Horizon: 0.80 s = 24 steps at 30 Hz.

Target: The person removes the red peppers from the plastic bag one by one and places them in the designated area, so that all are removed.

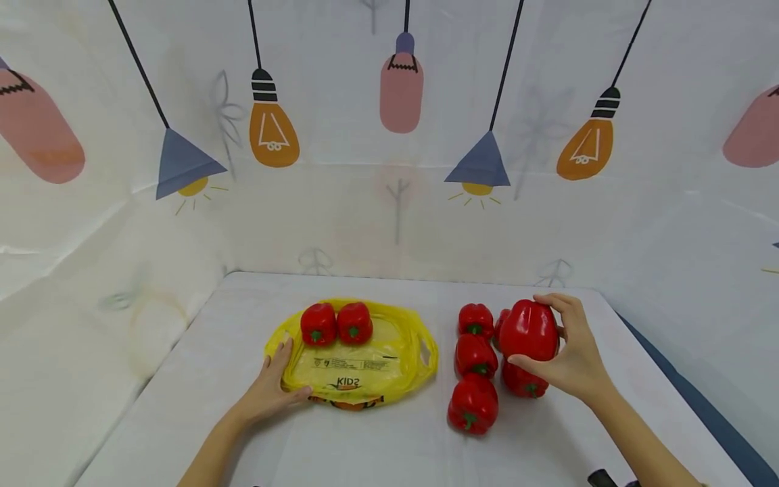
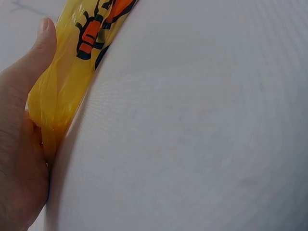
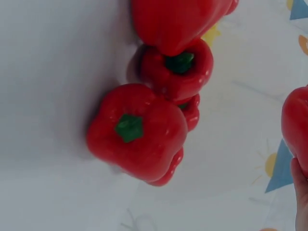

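A yellow plastic bag [image 1: 356,365], with two red peppers [image 1: 336,323] lying on its upper part, is pinched at its lower left edge by the left hand [image 1: 272,389] in the lower centre of the frame. To the right, a large red pepper [image 1: 528,330] is held above a cluster of peppers [image 1: 477,368] by the curled fingers of the right hand [image 1: 575,358].

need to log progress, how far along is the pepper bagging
Done: two red peppers already sit at the yellow bag, by its far edge. In hand: the right hand grips a large red pepper lifted above the pile, while the left hand holds the bag's near corner. Left: at least four loose peppers lie on the white table, a fifth possibly hidden behind the lifted one.
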Available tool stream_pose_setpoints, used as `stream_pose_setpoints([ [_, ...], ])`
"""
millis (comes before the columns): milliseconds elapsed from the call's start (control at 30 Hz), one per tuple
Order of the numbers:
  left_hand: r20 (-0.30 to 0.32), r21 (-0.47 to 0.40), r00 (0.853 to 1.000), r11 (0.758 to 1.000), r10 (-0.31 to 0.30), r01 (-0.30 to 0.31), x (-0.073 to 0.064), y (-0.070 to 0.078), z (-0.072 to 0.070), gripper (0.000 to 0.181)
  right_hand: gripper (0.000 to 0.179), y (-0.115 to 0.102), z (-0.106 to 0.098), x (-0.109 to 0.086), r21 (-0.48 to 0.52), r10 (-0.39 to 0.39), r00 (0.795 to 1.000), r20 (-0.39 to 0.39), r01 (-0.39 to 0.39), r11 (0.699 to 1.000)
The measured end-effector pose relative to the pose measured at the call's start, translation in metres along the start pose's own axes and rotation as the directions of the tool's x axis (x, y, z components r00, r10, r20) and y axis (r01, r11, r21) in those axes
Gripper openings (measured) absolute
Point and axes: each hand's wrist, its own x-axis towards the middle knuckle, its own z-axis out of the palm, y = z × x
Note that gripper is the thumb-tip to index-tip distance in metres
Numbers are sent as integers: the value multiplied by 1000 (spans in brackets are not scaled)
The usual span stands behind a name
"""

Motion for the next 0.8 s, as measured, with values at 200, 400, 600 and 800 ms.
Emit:
stream_pose_setpoints([
  [200, -9, 12, 1000, 1000, 16, -16, 0, 0, 1, 110, 102, -1, -7, -9, -6, 43, 999, -13, -43, 999],
  [400, -8, 7, 1000, 1000, 14, -14, -1, -1, 2, 110, 103, 2, -13, -18, -11, 56, 998, -11, -56, 998],
  [600, -15, 4, 1000, 1000, 19, -19, -1, -1, 2, 110, 105, 5, -19, -30, -45, 99, 995, -5, -99, 994],
  [800, -16, 1, 1000, 1000, 19, -19, -1, -1, 2, 109, 107, 6, -25, -40, -64, 118, 993, 10, -117, 991],
])
